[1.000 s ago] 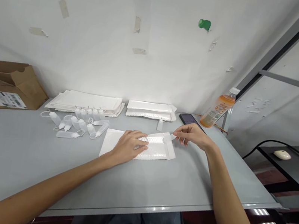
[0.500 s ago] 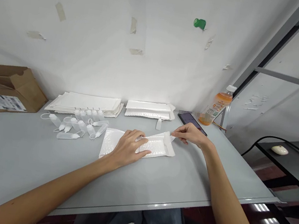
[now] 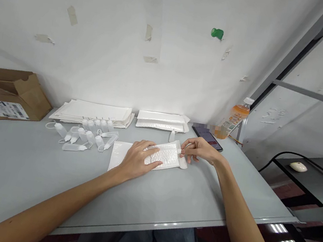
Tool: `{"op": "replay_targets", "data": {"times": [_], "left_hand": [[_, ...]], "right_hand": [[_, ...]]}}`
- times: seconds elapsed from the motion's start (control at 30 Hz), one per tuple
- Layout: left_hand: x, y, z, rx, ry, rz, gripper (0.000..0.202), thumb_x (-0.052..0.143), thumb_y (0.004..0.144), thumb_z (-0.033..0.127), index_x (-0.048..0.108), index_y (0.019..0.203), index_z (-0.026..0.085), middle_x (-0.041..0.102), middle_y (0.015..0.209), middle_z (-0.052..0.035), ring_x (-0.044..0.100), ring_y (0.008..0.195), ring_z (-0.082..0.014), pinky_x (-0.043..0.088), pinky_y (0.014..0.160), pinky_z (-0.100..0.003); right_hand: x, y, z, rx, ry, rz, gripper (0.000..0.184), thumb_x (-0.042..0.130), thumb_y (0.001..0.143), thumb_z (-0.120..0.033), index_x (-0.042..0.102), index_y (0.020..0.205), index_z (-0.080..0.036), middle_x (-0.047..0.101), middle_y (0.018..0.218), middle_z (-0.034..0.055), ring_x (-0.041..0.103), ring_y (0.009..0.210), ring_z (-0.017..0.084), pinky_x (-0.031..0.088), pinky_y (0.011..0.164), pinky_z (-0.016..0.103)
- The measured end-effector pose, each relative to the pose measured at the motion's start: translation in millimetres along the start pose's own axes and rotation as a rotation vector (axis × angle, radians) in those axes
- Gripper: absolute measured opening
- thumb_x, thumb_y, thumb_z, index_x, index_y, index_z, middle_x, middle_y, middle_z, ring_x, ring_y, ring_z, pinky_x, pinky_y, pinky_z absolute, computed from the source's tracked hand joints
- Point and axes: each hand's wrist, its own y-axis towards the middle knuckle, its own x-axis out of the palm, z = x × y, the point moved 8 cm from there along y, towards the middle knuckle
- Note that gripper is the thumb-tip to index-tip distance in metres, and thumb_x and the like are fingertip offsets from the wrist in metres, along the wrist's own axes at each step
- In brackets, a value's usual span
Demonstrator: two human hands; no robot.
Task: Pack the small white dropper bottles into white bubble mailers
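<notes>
Right hand (image 3: 201,148) has shifted inward over the end of the padded mailer (image 3: 166,155) since the earlier frame. Its fingers (image 3: 189,143) appear pinched on a small pale piece (image 3: 179,151), identity unclear; left hand (image 3: 138,159), fingers spread, rests across the mailer on the tabletop (image 3: 136,203) — bottles (image 3: 89,137) lie beyond. Step judged: working the mailer's end — next move calls for steady left pressure
</notes>
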Motion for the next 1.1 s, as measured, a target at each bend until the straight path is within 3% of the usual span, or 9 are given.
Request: {"op": "replay_targets", "data": {"times": [0.2,0.33,0.4,0.53,0.6,0.73,0.83,0.93,1.1], "left_hand": [[5.4,-1.8,-2.4,0.025,0.037,-0.112,0.049,0.066,0.082,0.056,0.068,0.114,0.019,0.064,0.125,-0.0126,0.059,0.115,-0.0304,0.048,0.095,-0.048],[2.8,-2.1,-4.3,0.029,0.081,-0.157,0.070,0.070,0.073,0.065,0.063,0.123,0.016,0.063,0.127,-0.0156,0.058,0.117,-0.0343,0.048,0.094,-0.049],[0.3,-1.5,-3.1,0.039,0.092,-0.155,0.067,0.068,0.076,0.064,0.062,0.123,0.017,0.065,0.125,-0.0148,0.059,0.115,-0.0334,0.048,0.092,-0.047],[-2.6,-1.2,0.5,0.068,0.107,-0.130,0.056,0.064,0.082,0.058,0.062,0.121,0.017,0.067,0.122,-0.0130,0.062,0.111,-0.0305,0.049,0.088,-0.044],[-2.7,-2.0,1.6,0.082,0.112,-0.114,0.052,0.063,0.084,0.055,0.063,0.119,0.016,0.068,0.121,-0.0130,0.063,0.109,-0.0297,0.049,0.088,-0.043],[-1.0,-4.2,1.4,0.098,0.108,-0.097,0.050,0.062,0.084,0.054,0.064,0.117,0.015,0.068,0.120,-0.0134,0.063,0.107,-0.0295,0.048,0.088,-0.044],[0.2,-4.9,0.1,0.094,0.100,-0.098,0.050,0.063,0.084,0.054,0.064,0.117,0.016,0.067,0.120,-0.0131,0.063,0.107,-0.0293,0.047,0.089,-0.045],[0.1,-5.2,-0.6,0.093,0.099,-0.094,0.050,0.063,0.084,0.054,0.064,0.116,0.016,0.068,0.119,-0.0130,0.063,0.107,-0.0295,0.047,0.087,-0.045],[-0.4,-6.0,0.5,0.107,0.093,-0.087,0.049,0.065,0.083,0.052,0.064,0.116,0.016,0.068,0.118,-0.0125,0.063,0.107,-0.0291,0.047,0.087,-0.044]], "right_hand": [[13.8,15.3,1.8,-0.060,-0.102,0.053,0.021,0.077,0.063,-0.031,0.074,0.072,-0.012,0.064,0.059,0.0014,0.043,0.046,0.007,0.031,0.045,0.024],[38.5,20.1,-1.5,-0.125,-0.019,-0.054,0.020,0.070,0.069,-0.031,0.076,0.074,-0.013,0.055,0.054,-0.0020,0.037,0.049,0.007,0.030,0.048,0.024],[41.7,17.7,-3.4,-0.125,-0.005,-0.092,0.023,0.069,0.072,-0.033,0.077,0.080,-0.013,0.054,0.056,-0.0020,0.037,0.049,0.007,0.030,0.049,0.025],[23.1,12.0,-1.9,-0.059,-0.049,-0.013,0.032,0.073,0.070,-0.037,0.077,0.092,-0.014,0.058,0.061,-0.0008,0.038,0.051,0.007,0.028,0.049,0.025],[19.7,12.3,0.4,-0.039,-0.087,-0.003,0.031,0.074,0.068,-0.035,0.078,0.090,-0.014,0.060,0.063,0.0001,0.039,0.052,0.008,0.029,0.050,0.025],[39.5,18.8,1.2,-0.100,-0.127,-0.084,0.021,0.069,0.069,-0.032,0.077,0.077,-0.014,0.061,0.064,0.0000,0.042,0.057,0.009,0.032,0.053,0.024],[45.4,21.8,-1.5,-0.159,-0.135,-0.057,0.021,0.065,0.072,-0.032,0.073,0.068,-0.014,0.060,0.063,0.0001,0.046,0.059,0.011,0.035,0.055,0.024],[24.6,23.6,-0.6,-0.110,-0.164,0.106,0.025,0.067,0.072,-0.038,0.075,0.076,-0.014,0.066,0.071,0.0026,0.048,0.059,0.012,0.036,0.053,0.025],[-28.1,30.3,-7.4,0.038,-0.463,0.649,0.046,0.060,0.077,-0.060,0.070,0.066,-0.016,0.068,0.071,0.0083,0.055,0.066,0.019,0.034,0.056,0.029]]}}
